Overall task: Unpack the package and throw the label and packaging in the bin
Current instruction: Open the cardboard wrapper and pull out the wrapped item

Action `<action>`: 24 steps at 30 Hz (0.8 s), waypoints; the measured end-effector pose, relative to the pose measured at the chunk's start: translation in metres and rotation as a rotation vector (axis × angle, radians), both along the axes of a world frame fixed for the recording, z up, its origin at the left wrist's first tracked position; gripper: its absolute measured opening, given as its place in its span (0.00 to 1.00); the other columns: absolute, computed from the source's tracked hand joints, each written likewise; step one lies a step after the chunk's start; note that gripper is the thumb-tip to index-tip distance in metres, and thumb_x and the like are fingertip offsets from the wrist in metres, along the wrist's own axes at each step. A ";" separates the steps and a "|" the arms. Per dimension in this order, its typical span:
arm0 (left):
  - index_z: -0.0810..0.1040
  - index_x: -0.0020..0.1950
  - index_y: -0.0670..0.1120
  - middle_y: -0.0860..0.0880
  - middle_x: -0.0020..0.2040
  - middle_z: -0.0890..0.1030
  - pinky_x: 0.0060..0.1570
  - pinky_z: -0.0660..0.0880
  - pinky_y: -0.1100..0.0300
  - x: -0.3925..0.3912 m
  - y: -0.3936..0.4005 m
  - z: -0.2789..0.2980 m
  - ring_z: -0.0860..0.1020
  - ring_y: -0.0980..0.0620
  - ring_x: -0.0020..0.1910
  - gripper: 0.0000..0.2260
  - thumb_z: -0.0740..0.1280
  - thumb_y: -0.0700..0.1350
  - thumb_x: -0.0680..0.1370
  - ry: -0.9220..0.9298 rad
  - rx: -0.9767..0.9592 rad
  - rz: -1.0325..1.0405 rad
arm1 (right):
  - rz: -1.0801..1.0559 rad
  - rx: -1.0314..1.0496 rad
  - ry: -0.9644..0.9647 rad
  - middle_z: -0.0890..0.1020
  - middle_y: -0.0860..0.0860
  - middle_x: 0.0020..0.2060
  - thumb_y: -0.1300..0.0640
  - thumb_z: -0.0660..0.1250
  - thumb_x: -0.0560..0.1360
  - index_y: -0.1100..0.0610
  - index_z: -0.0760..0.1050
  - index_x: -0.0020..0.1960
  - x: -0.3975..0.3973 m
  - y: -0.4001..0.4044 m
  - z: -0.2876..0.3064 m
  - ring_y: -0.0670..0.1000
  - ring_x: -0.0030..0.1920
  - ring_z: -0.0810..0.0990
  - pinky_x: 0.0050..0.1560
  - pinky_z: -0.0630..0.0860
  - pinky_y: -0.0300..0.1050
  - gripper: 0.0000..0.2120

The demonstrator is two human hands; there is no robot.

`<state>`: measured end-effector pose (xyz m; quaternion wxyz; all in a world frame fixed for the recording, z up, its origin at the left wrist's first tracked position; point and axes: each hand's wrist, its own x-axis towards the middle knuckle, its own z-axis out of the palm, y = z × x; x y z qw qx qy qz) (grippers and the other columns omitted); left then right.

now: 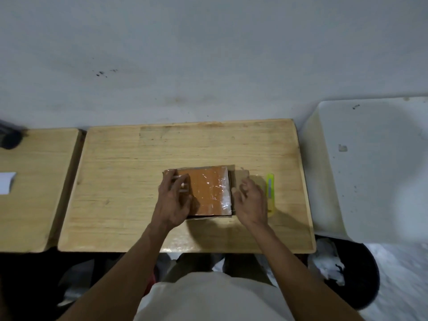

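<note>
A brown cardboard package [209,191] wrapped in shiny clear tape lies on the wooden desk [129,172], with a cardboard flap [240,176] folded out on its right side. My left hand [174,202] lies on the package's left part, its fingers pinching a small pale strip at the top left corner. My right hand [251,202] is at the package's right edge with fingers curled, touching the flap. A black bin [356,276] with crumpled white paper inside stands on the floor at the lower right.
A yellow-green utility knife [270,193] lies on the desk just right of my right hand. A second wooden desk [34,188] on the left holds a white paper [7,183] and a dark object [10,137]. A white block [375,167] stands to the right.
</note>
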<state>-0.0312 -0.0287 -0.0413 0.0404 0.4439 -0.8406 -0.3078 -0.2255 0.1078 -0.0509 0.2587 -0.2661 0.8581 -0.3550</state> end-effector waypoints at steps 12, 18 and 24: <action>0.55 0.81 0.43 0.45 0.82 0.51 0.57 0.76 0.57 0.033 -0.009 -0.008 0.56 0.57 0.78 0.30 0.57 0.47 0.80 0.242 0.060 0.011 | -0.321 0.048 -0.276 0.80 0.53 0.55 0.64 0.66 0.77 0.54 0.73 0.66 0.055 -0.027 -0.006 0.53 0.51 0.81 0.46 0.81 0.48 0.18; 0.59 0.80 0.44 0.48 0.82 0.56 0.53 0.81 0.49 0.045 -0.019 -0.016 0.62 0.47 0.79 0.31 0.56 0.43 0.76 0.366 0.038 0.001 | -0.394 0.035 -0.248 0.81 0.53 0.50 0.61 0.65 0.78 0.51 0.74 0.63 0.061 -0.033 -0.007 0.52 0.47 0.81 0.49 0.82 0.53 0.15; 0.64 0.79 0.51 0.51 0.79 0.64 0.64 0.77 0.57 0.042 -0.019 -0.003 0.60 0.64 0.77 0.38 0.67 0.29 0.71 0.413 0.116 0.141 | -0.428 0.030 -0.265 0.82 0.51 0.50 0.62 0.65 0.78 0.50 0.74 0.63 0.062 -0.035 -0.005 0.49 0.47 0.82 0.48 0.82 0.51 0.15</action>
